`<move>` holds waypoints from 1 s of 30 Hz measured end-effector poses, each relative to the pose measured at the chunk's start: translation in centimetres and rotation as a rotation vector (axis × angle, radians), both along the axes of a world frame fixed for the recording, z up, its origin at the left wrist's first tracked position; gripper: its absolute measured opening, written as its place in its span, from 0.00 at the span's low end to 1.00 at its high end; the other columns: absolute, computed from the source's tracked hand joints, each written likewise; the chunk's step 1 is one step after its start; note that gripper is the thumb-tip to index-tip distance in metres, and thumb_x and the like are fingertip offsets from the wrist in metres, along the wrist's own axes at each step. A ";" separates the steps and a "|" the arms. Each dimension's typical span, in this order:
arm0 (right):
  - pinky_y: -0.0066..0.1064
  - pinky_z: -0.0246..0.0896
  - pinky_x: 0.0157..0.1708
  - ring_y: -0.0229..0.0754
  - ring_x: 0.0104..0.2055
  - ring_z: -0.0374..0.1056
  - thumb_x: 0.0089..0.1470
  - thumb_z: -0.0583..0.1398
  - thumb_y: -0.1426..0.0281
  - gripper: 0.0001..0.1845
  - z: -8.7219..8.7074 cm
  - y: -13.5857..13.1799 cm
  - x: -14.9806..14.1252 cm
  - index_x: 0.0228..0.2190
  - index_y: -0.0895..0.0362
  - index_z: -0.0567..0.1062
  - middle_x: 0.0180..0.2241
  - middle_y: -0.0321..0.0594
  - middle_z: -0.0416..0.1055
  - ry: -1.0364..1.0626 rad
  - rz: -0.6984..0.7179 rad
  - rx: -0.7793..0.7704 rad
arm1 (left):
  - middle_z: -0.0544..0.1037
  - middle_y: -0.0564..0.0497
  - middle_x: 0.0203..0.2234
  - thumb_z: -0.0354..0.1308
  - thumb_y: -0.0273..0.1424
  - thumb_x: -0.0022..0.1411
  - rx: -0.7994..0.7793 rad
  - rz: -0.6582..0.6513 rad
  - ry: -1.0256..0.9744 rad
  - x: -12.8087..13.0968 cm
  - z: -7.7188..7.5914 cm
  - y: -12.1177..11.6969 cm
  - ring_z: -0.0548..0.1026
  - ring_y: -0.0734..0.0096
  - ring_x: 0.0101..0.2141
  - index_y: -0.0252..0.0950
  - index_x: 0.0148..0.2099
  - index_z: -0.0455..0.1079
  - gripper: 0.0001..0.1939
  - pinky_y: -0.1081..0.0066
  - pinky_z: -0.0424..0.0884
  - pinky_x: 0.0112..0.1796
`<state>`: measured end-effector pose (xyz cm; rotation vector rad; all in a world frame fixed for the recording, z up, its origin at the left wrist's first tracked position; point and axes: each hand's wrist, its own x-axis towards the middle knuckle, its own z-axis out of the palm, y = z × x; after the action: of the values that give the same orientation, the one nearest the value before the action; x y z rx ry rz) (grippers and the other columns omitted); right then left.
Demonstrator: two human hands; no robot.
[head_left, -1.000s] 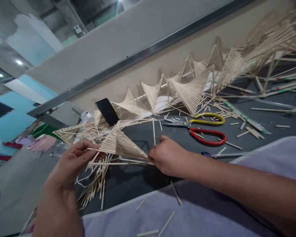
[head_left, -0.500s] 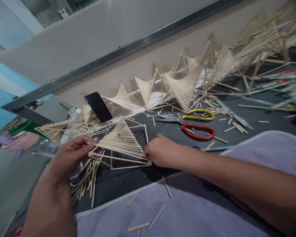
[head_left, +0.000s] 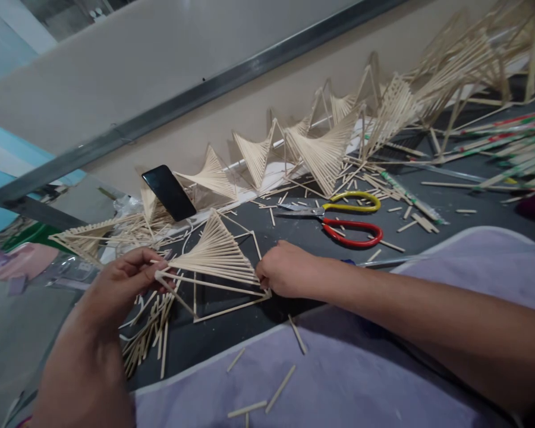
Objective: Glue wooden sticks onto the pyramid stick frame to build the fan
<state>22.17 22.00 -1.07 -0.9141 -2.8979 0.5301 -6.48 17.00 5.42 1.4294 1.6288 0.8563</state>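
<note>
Between my hands is a wooden stick frame, with thin sticks laid side by side in a twisting fan over its open edges. My left hand pinches its left corner, thumb and fingers closed around the stick ends. At the right corner my right hand is closed, fingertips pressed against the ends of the fanned sticks; whether a separate stick is inside is hidden. A heap of loose sticks lies below my left hand. Scissors with one yellow and one red handle lie open beyond my right hand.
A black phone leans at the back. Finished twisted stick frames line the wall. Bundles of wrapped sticks lie at the right. A purple cloth with short stick pieces covers the front. Another stick frame stands at the left.
The lower front edge of the stick frame has tipped slightly downward. Both hands keep their hold at its two corners. The whole view has shifted a little.
</note>
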 end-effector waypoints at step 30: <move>0.24 0.51 0.24 0.38 0.31 0.70 0.45 0.59 0.68 0.10 -1.7 1.0 -0.1 0.31 0.52 0.79 0.30 0.37 0.76 0.082 0.022 -0.040 | 0.75 0.51 0.21 0.62 0.32 0.50 -0.047 -0.006 0.029 0.1 -0.2 0.3 0.73 0.73 0.23 0.34 0.35 0.66 0.11 0.78 0.65 0.21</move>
<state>22.06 23.03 -2.80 -0.8454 -2.8369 0.6141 -6.41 17.34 5.25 1.4201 1.6548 0.7923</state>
